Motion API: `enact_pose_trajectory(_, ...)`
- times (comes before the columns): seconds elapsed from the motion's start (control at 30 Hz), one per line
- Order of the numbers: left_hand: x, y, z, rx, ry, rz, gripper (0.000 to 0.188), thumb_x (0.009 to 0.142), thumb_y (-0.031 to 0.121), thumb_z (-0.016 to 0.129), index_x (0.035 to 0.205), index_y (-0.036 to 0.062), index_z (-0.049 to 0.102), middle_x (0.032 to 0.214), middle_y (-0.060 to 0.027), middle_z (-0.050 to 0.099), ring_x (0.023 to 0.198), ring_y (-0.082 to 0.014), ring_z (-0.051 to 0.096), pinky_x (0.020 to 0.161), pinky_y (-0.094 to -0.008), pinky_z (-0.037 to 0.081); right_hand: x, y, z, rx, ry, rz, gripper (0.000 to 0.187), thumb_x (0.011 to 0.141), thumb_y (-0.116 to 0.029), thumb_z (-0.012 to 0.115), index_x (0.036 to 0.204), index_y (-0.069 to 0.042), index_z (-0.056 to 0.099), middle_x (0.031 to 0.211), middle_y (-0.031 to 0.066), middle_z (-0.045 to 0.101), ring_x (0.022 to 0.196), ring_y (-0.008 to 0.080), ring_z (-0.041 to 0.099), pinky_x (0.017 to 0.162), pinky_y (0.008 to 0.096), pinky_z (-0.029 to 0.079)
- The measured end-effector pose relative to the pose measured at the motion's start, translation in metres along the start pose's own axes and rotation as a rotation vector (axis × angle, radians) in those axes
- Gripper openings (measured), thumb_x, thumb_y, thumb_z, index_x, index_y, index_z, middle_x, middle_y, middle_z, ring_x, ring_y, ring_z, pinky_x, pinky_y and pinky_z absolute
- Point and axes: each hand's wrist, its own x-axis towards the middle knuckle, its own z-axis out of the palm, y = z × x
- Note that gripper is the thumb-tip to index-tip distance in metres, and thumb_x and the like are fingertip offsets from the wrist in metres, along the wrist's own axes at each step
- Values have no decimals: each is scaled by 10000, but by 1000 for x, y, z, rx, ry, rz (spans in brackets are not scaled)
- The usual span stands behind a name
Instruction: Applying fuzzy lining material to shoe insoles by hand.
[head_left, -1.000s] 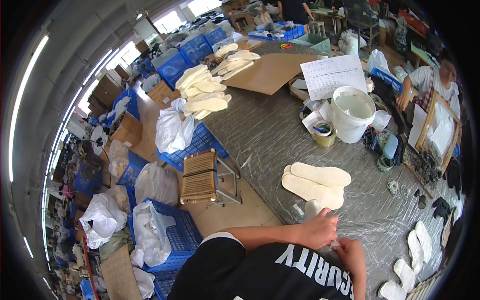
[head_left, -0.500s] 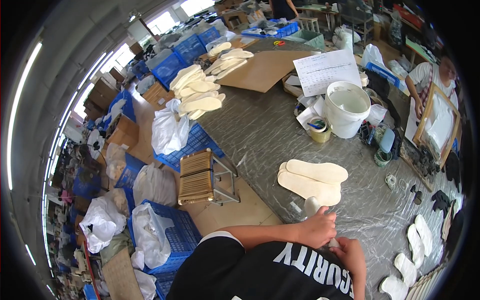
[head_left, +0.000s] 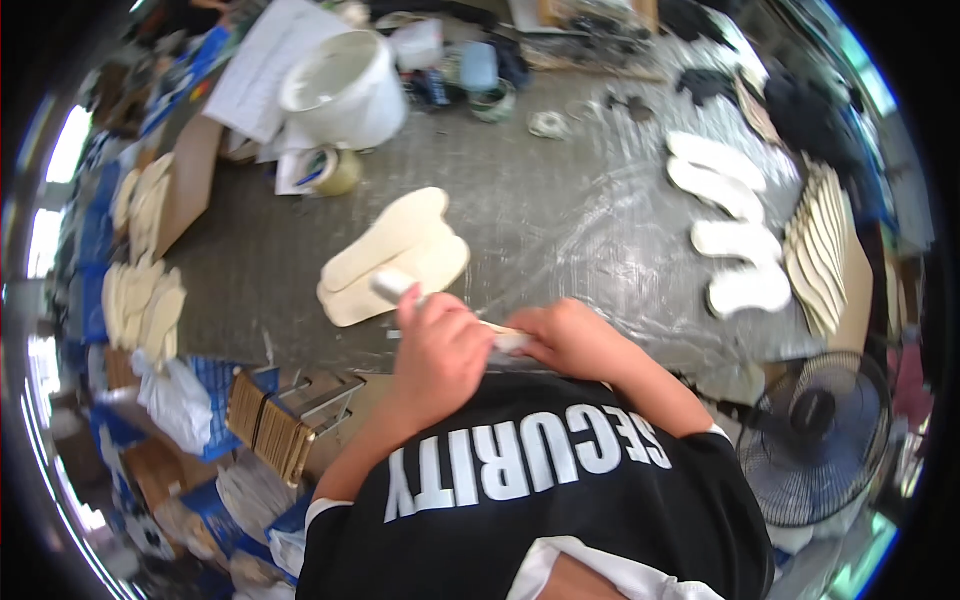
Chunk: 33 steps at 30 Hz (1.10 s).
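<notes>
My left hand [head_left: 440, 350] is closed around a pale insole [head_left: 391, 286], seen almost edge-on, its rounded end sticking out past the fingers. Pinched in my right hand [head_left: 570, 345] is the insole's other end, close to my shirt and the table's near edge. Most of its middle is hidden by my left fingers. Just beyond my left hand, two cream insoles [head_left: 385, 255] lie overlapping on the table. Several whiter insoles [head_left: 735, 240] lie in a column to the right.
The table [head_left: 560, 220] has a wrinkled, shiny dark cover. Toward the far left stand a white bucket [head_left: 350, 100] and a tape roll [head_left: 335, 172]. Stacked insoles [head_left: 145, 310] sit at the left edge, more [head_left: 818, 255] at the right. A fan [head_left: 815, 430] and a stool [head_left: 270, 420] flank me.
My view has swung to the right and down, bringing the fan and right-hand insole stack into sight. Both hands keep hold of the pale insole.
</notes>
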Motion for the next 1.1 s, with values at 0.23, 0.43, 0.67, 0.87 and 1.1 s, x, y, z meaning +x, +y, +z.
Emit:
enact_pose_trajectory(0.23,16,8,10,-5,-28,102,165,677,66,726,817,110,649,824,1,588,910,-241,554,1038,-562,250,-20,13,1,64,62,62,243,748,-76,688,990,-61,678,787,163,662,734,362,636,666,432,499)
enact_pose_trajectory(0.43,14,16,11,49,-10,199,200,659,88,733,834,113,640,827,11,589,906,-238,557,1044,-599,236,-34,14,5,3,216,-116,321,760,-230,735,1021,-57,665,724,170,643,724,365,629,667,449,488)
enact_pose_trajectory(0.67,18,15,9,45,32,300,148,696,122,738,818,107,657,840,24,610,883,-194,585,1022,-640,240,-42,9,-2,59,202,-139,464,748,-334,760,1078,-28,649,716,182,625,733,382,614,688,455,478)
enact_pose_trajectory(0.87,17,13,6,2,-19,327,169,674,121,746,819,153,666,820,49,610,885,-203,558,1045,-619,241,-49,6,5,179,230,-3,335,765,-44,653,1097,-1,632,831,226,664,802,384,656,717,438,514)
enact_pose_trajectory(1.1,22,15,7,20,-78,333,157,648,124,762,774,151,673,781,51,588,876,-203,556,1047,-632,233,-51,4,13,146,293,127,457,702,90,569,1144,-13,621,970,208,681,881,366,671,789,389,550)
